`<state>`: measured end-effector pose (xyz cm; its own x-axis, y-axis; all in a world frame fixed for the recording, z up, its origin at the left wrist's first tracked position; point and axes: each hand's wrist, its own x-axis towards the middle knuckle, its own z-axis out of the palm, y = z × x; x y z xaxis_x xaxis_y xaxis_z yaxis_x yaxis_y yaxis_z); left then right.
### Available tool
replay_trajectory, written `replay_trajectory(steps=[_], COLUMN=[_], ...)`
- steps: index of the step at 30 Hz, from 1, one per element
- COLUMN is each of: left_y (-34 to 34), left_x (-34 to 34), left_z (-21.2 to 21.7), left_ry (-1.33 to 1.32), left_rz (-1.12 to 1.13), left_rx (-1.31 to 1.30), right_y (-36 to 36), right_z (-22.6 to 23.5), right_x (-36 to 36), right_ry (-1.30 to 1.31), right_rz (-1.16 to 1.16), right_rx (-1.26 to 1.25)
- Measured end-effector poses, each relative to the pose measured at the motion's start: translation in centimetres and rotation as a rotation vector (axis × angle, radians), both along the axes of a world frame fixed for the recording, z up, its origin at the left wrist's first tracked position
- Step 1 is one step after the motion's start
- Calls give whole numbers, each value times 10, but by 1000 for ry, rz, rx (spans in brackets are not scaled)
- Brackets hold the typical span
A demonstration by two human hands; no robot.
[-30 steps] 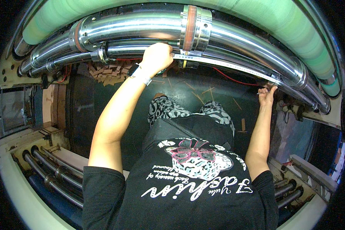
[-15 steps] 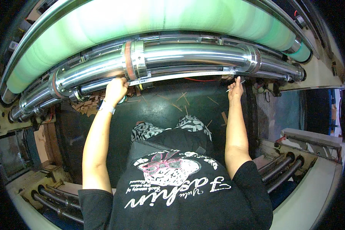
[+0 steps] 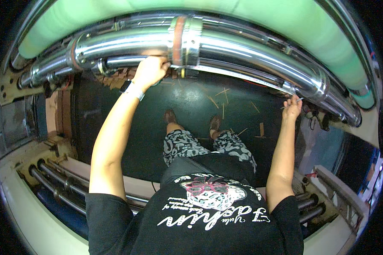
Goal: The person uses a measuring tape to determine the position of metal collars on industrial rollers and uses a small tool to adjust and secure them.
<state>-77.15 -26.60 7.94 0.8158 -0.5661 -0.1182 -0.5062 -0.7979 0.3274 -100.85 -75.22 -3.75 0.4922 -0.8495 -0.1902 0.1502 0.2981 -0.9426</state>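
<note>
A long, thin, pale measuring tape (image 3: 246,76) stretches along the underside of a shiny metal roller shaft (image 3: 251,51). My left hand (image 3: 151,71) is closed at the tape's left end, beside a collar with an orange-brown band (image 3: 178,40). A watch with a light strap (image 3: 134,90) circles that wrist. Below the tape's right end, my right hand (image 3: 291,108) has its fingers bent round a slim pen-like stick (image 3: 300,100). Its fingertips are close to the tape; whether they touch it I cannot tell.
A large green-covered cylinder (image 3: 259,15) runs behind the shaft. Brown cardboard scraps (image 3: 119,73) pile up at the left, and loose strips (image 3: 223,95) lie on the dark floor (image 3: 191,95). Machine frames with metal rods (image 3: 57,189) flank me.
The view has shifted, and both hands sit further right in the picture. The tape now slants down to the right. Both hands keep their places at its two ends.
</note>
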Motion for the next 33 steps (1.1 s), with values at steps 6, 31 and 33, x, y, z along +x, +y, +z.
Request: replay_trajectory(steps=[6,31,33], left_y=[-1,-10,-6], left_x=[0,2,3], left_z=[-12,-34,-35], left_ry=[34,40,45], left_rz=[-75,57,39], left_rx=[-16,27,35], right_y=[1,34,43], right_z=[10,-18,-20], right_x=[7,7,14], right_ry=[3,18,54], right_rz=[113,196,155], right_rx=[15,364,409])
